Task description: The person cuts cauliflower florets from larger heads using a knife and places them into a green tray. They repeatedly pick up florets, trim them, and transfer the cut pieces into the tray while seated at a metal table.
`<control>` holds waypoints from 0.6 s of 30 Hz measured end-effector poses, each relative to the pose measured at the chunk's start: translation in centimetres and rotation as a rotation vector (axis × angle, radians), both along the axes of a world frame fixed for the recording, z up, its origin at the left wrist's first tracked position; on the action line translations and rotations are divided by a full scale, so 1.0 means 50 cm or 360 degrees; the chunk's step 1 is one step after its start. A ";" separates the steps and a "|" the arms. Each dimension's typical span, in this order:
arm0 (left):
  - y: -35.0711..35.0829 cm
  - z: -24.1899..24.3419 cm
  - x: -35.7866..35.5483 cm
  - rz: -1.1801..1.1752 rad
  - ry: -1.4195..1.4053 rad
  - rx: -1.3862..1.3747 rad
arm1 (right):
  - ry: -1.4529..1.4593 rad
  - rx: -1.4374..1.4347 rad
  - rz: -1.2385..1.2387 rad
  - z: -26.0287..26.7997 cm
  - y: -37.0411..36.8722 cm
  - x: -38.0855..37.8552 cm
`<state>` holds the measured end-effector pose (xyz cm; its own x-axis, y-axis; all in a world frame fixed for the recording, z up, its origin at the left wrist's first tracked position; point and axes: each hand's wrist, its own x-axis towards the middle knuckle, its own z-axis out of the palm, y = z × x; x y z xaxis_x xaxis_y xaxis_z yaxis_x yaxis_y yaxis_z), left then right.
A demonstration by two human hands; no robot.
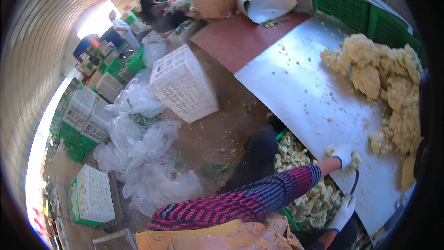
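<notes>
My left hand (342,156), in a white glove with a blue cuff, is closed on a cauliflower piece (355,161) over the metal sheet tabletop (312,86). Nearer my body, my right hand (344,211), also gloved, grips a knife with a dark curved blade (355,182), its blade reaching up to the piece. Cut cauliflower florets (317,203) fill a green crate under my forearm, beside the table's edge. A large heap of cauliflower heads (399,83) lies on the far right of the sheet, with small crumbs scattered over the metal.
An empty-looking white plastic crate (187,90) stands on the floor by crumpled clear plastic bags (138,146). Stacked crates (83,118) line the left side. Green crates (350,10) border the table's far edge. A person (123,29) stands in the background; another person (156,15) is nearby.
</notes>
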<state>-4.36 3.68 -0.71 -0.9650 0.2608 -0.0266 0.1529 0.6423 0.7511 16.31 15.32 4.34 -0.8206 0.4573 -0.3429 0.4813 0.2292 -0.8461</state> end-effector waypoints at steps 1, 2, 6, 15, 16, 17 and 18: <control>-0.019 0.001 -0.012 0.0007 0.0124 0.0051 | 0.0216 0.0153 0.0021 -0.047 0.001 -0.013; -0.034 0.011 -0.016 -0.0090 0.0021 -0.0038 | 0.0182 0.0046 0.0048 0.025 -0.033 -0.016; -0.083 0.037 -0.018 -0.0027 0.0111 -0.0012 | -0.0019 -0.0182 -0.0182 0.091 -0.063 -0.039; -0.072 0.057 -0.068 -0.0342 0.0055 -0.0315 | 0.0357 0.0568 -0.0112 0.003 -0.065 -0.090; -0.072 0.064 -0.069 -0.0351 -0.0015 -0.0336 | 0.0337 0.0551 -0.0112 0.002 -0.072 -0.101; -0.071 0.070 -0.068 -0.0354 -0.0038 -0.0359 | 0.0316 0.0589 -0.0070 0.004 -0.078 -0.112; -0.072 0.072 -0.066 -0.0356 -0.0064 -0.0380 | 0.0292 0.0629 -0.0025 0.009 -0.084 -0.122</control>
